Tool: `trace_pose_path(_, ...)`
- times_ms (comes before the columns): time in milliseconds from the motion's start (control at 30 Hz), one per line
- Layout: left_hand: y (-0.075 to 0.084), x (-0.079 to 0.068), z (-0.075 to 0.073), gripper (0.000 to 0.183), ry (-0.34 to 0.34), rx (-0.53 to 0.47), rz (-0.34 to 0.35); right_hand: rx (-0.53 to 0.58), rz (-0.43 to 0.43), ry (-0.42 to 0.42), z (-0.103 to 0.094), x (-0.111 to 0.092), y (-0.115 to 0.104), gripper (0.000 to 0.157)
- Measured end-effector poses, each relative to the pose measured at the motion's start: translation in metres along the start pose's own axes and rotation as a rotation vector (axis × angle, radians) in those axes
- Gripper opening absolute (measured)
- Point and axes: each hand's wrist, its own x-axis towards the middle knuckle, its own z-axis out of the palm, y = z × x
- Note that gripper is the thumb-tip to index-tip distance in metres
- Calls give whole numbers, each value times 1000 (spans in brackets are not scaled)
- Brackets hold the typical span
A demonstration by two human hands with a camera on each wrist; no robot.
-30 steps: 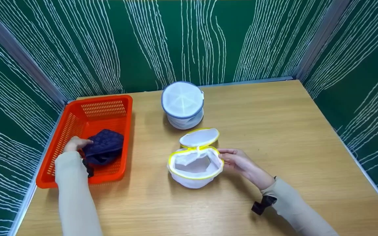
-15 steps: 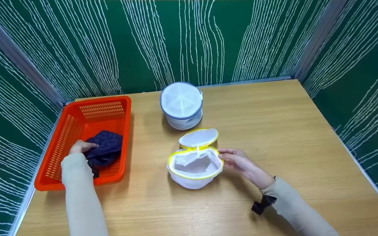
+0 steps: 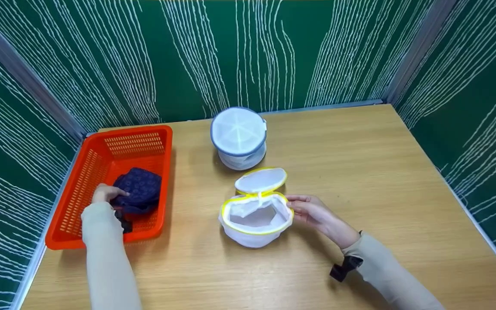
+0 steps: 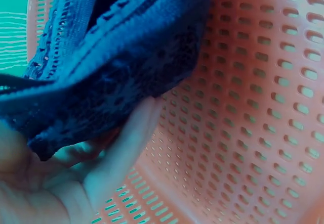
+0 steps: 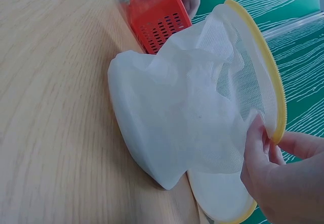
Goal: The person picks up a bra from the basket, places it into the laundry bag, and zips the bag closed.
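Inside the red basket [image 3: 168,172], my left hand [image 3: 106,192] grips a piece of navy patterned underwear [image 3: 140,187]. The left wrist view shows its picot-edged elastic and lace-like cloth [image 4: 116,90], with fingers [image 4: 124,150] beneath it; the thumb is partly out of frame. At the table's middle, a white mesh laundry bag [image 3: 252,240] with a yellow zip rim stands with its lid [image 3: 261,181] folded back. My right hand [image 3: 317,215] pinches the right side of its rim, thumb and fingers on either side of the edge [image 5: 278,97] in the right wrist view.
Behind the open bag stands a second white mesh laundry bag [image 3: 239,133], with a blue rim and its lid closed. Green panels with white wavy lines [image 3: 265,51] enclose the wooden table [image 3: 360,163] at the back and sides.
My left hand has shifted slightly right within the basket, and the underwear has turned and bunched a little. The right hand and the open bag stay in place.
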Motion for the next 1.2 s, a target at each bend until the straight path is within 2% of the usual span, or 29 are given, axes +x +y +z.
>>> trace_pose_path(233,2,-5,-1,70,76,-145,36,-7,12,6,0,-1,-1,21)
trace_pose_path(333,5,-7,-2,65,113,-183,57,-5,19,8,0,-1,-1,19)
trace_pose_path(400,6,-8,-3,55,145,-190,78,-5,22,10,-1,-1,-1,18)
trace_pose_path(533,11,-11,-5,17,202,-221,101,-6,24,12,-1,-1,-1,20)
trace_pose_path(733,19,-17,-5,28,249,-348,126,-6,23,6,-1,-1,0,21)
trace_pose_path(967,31,-28,-3,32,355,-458,145,14,18,-27,-1,-1,-1,23)
trace_pose_path(1200,38,-41,-1,34,368,-534,170,9,15,-11,0,-1,-2,22)
